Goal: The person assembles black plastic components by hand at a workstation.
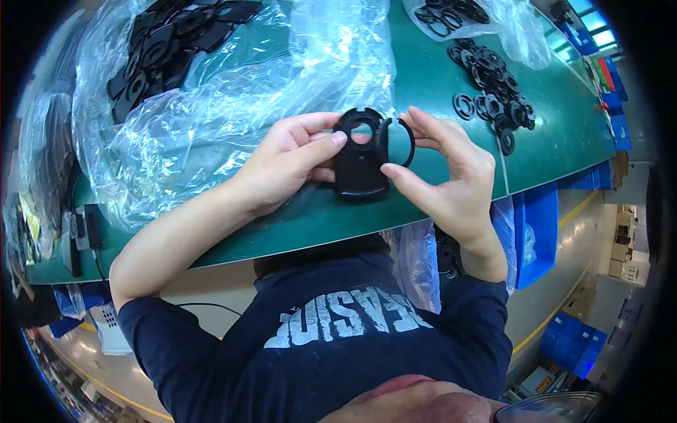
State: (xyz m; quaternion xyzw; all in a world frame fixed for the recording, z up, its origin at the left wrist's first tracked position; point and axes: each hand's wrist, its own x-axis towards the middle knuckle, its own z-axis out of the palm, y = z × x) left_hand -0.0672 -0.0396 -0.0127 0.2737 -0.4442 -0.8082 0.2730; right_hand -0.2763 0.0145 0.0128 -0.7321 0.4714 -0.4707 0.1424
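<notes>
Held above the green table is a flat black plastic plate [360,173] with a round hole near its top and a curved lower edge. My left hand [293,151] grips it by its left side, the thumb lying near the hole. A thin black open ring [411,144] stands on edge against the plate's right side. My right hand [448,162] pinches this ring between thumb and fingers. Whether the ring is joined to the plate or only touches it, I cannot tell.
Clear plastic bags [204,134] spread over the green table [430,77]. Several black plates [162,49] pile up at the far left. Black rings [493,92] lie heaped at the right, near another bag of black parts [451,15]. A blue bin [536,240] stands below the table's right edge.
</notes>
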